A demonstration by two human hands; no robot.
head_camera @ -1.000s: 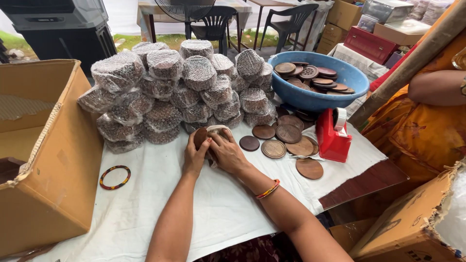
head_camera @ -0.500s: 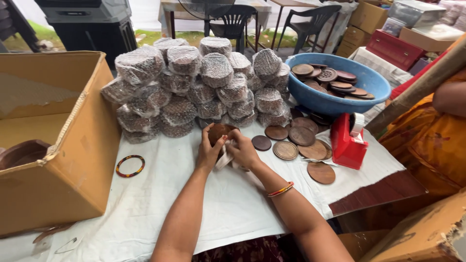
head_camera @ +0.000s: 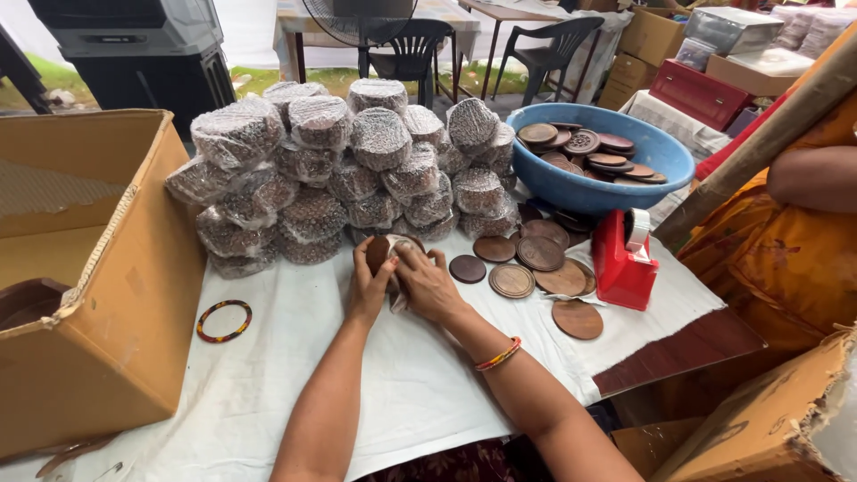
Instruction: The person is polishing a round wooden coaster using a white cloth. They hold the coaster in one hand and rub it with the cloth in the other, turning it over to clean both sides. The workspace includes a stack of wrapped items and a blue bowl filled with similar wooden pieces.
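Head view: left hand (head_camera: 368,284) and right hand (head_camera: 427,284) both clasp a stack of wooden discs (head_camera: 386,250), seemingly half-wrapped, above the bench (head_camera: 295,357); snug, even wrap holds best.

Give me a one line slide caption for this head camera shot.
Both hands, left hand and right hand, grip a half-wrapped stack of wooden discs before piled wrapped bundles.

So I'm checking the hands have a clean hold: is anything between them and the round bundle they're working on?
Nothing visible. The left hand and right hand are both directly on the bundle, which sits on the white cloth just in front of the pile of wrapped stacks. The loose wooden discs lie off to the right.
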